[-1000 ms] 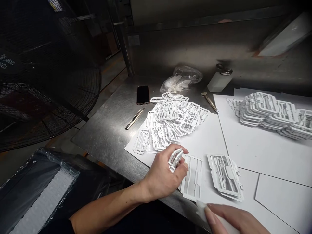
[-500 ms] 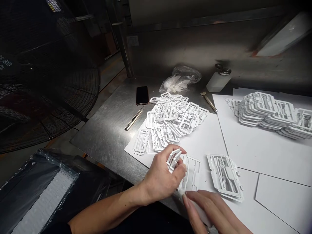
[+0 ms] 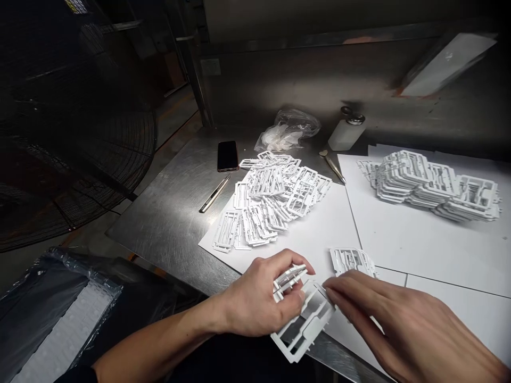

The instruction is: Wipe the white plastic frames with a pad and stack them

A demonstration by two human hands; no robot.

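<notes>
My left hand is closed around a few thin white plastic frames, seen nearly edge-on between its thumb and fingers. Just in front of that thumb another white plastic frame hangs tilted over the table edge, its cut-out bars showing. At its upper right corner the fingertips of my right hand pinch it; the thumb is mostly hidden. Behind my right hand lies a small stack of frames, partly covered by the knuckles.
A loose heap of white frames covers the white sheet. Neater stacks stand at the right. Farther back are a phone, a pen-like tool, a metal tool, a plastic bag and a white bottle.
My right hand has moved up and taken hold of the corner of the single frame, which now tilts toward me. The left hand has dropped slightly, still holding its frames.
</notes>
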